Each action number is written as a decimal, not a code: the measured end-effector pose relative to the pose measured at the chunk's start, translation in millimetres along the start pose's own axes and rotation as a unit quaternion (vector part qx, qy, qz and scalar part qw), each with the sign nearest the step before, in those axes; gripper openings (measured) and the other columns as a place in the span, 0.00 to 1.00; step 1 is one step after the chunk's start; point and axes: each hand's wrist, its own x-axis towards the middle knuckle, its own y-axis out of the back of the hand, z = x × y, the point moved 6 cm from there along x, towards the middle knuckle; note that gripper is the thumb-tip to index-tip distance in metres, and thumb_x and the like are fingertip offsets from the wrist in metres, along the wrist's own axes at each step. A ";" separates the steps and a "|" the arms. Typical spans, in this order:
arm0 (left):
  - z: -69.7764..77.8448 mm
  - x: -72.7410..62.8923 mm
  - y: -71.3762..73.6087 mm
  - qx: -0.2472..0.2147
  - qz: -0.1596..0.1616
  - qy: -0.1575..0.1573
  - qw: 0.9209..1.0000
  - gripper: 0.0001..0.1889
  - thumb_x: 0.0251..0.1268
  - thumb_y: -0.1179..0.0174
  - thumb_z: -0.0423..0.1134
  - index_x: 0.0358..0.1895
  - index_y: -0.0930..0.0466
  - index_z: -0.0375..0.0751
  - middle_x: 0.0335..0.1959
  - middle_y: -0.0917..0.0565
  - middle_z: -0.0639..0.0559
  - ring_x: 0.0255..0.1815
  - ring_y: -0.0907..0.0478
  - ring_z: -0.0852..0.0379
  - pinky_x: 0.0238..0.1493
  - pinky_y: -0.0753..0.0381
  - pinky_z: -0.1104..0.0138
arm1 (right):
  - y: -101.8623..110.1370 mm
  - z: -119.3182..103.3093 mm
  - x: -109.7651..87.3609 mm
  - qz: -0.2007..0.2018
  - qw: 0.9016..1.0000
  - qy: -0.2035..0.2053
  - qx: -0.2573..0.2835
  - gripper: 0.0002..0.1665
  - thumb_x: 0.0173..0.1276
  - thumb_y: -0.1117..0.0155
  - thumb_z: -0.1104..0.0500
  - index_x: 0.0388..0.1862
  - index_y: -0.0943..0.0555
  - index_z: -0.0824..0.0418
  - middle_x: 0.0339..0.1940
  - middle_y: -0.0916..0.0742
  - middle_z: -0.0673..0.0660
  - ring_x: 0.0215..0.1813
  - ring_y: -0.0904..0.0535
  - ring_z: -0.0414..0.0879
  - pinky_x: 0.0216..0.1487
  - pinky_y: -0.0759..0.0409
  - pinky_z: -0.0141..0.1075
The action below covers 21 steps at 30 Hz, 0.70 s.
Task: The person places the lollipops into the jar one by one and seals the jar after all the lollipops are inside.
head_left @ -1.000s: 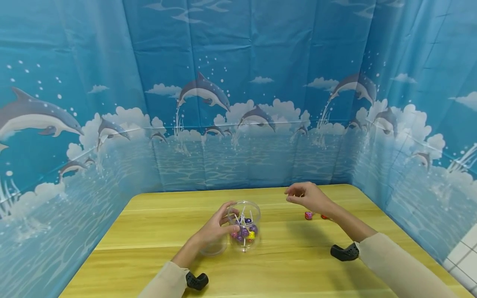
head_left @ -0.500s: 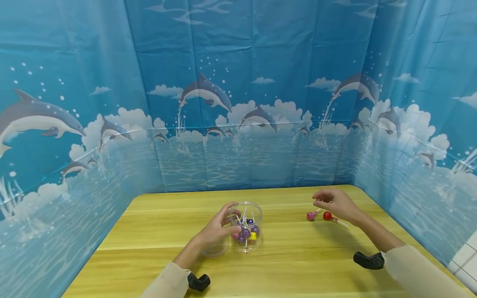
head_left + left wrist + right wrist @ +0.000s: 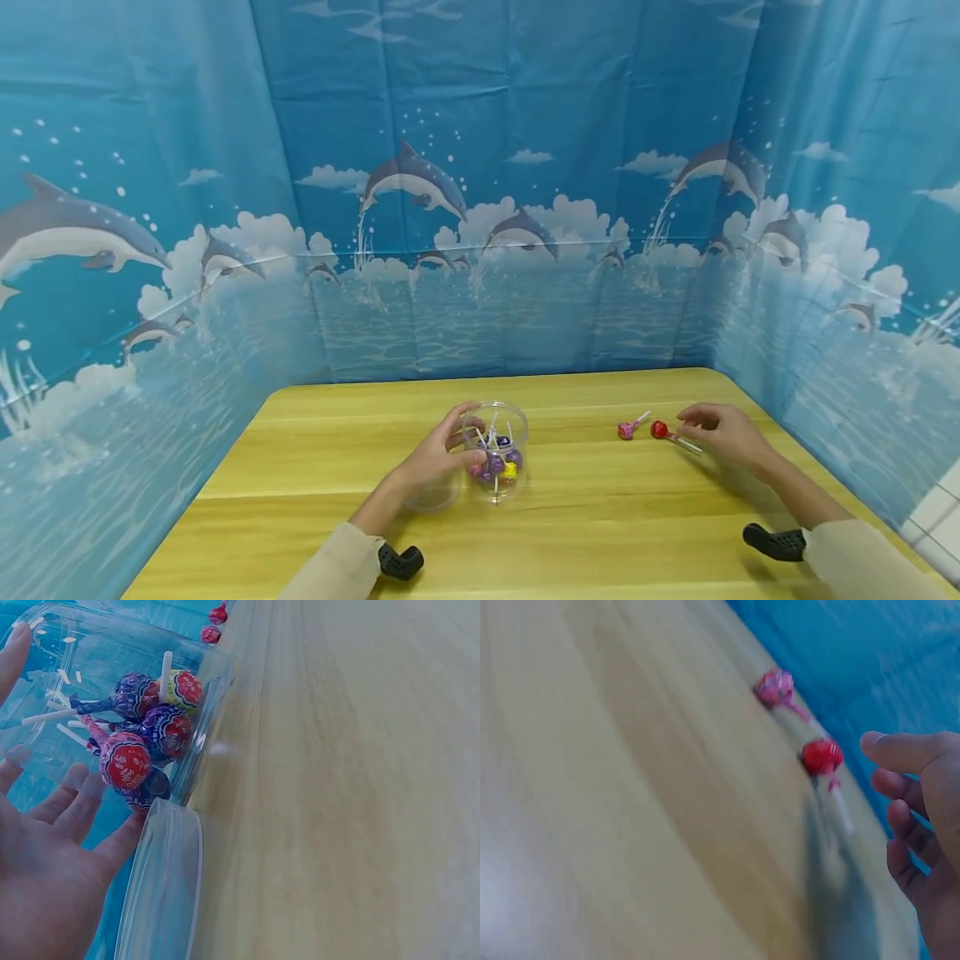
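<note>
A clear plastic jar [image 3: 497, 492] stands on the table, with several lollipops in purple, pink and yellow wrappers [image 3: 154, 724] inside. My left hand [image 3: 438, 454] holds the jar from its left side, thumb in front and fingers round the back. On the right lie two lollipops, a pink one [image 3: 626, 431] and a red one [image 3: 659, 429] with its white stick pointing to the right. My right hand [image 3: 723, 433] hovers beside the red lollipop's stick, fingers loosely bent and apart from it in the right wrist view, with nothing between them.
A clear round lid [image 3: 161, 877] lies on the table beside the jar, partly behind my left hand in the head view. The yellow wood-grain table [image 3: 570, 533] is bordered at the back and sides by a blue dolphin curtain [image 3: 480, 325].
My right hand has moved right and lower, from over the table's back to beside the red lollipop's stick. Both loose lollipops now show fully. The left hand stays on the jar.
</note>
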 end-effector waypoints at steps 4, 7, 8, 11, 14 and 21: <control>-0.3 1.6 -1.3 0.003 0.000 0.001 1.000 0.39 0.77 0.38 0.39 0.83 0.49 0.47 0.72 0.35 0.28 0.75 0.37 0.34 0.71 0.32 0.46 | -2.9 21.0 -9.8 -0.008 0.999 -0.008 -0.032 0.21 0.71 0.27 0.54 0.54 0.15 0.69 0.39 0.13 0.52 0.39 0.20 0.44 0.36 0.21 0.37; -1.4 1.7 -2.6 0.003 -0.004 0.003 1.000 0.39 0.78 0.38 0.39 0.83 0.50 0.45 0.72 0.35 0.28 0.75 0.36 0.34 0.71 0.31 0.46 | -6.4 31.6 -13.5 -0.011 0.999 -0.017 -0.048 0.21 0.70 0.25 0.53 0.52 0.14 0.68 0.38 0.14 0.50 0.38 0.20 0.43 0.38 0.22 0.39; -1.7 1.7 -3.0 0.003 -0.005 0.004 1.000 0.39 0.78 0.38 0.39 0.83 0.51 0.45 0.72 0.35 0.28 0.75 0.36 0.34 0.71 0.31 0.47 | -7.3 33.7 -14.2 -0.012 0.998 -0.019 -0.053 0.21 0.69 0.25 0.53 0.51 0.14 0.68 0.38 0.14 0.50 0.39 0.21 0.43 0.38 0.22 0.40; -2.1 1.5 -4.3 0.002 -0.008 0.007 1.000 0.39 0.78 0.39 0.38 0.83 0.52 0.43 0.73 0.36 0.28 0.76 0.37 0.34 0.71 0.32 0.46 | -9.0 36.6 -14.0 -0.008 0.998 -0.027 -0.057 0.19 0.70 0.26 0.52 0.50 0.13 0.66 0.37 0.14 0.50 0.38 0.21 0.44 0.39 0.23 0.42; -1.3 1.0 -4.6 0.003 -0.005 0.010 1.000 0.39 0.79 0.40 0.38 0.83 0.52 0.43 0.73 0.37 0.28 0.76 0.37 0.35 0.71 0.32 0.46 | -10.6 37.3 -12.1 -0.009 0.998 -0.036 -0.053 0.17 0.71 0.27 0.52 0.48 0.13 0.66 0.36 0.14 0.51 0.38 0.21 0.45 0.39 0.23 0.43; 1.8 -0.7 -2.4 0.002 0.003 0.011 1.000 0.38 0.78 0.39 0.38 0.83 0.50 0.48 0.73 0.34 0.32 0.76 0.37 0.36 0.71 0.32 0.45 | -12.3 36.3 -7.0 -0.002 0.997 -0.057 -0.059 0.15 0.72 0.28 0.50 0.44 0.10 0.62 0.38 0.12 0.53 0.41 0.19 0.51 0.44 0.21 0.49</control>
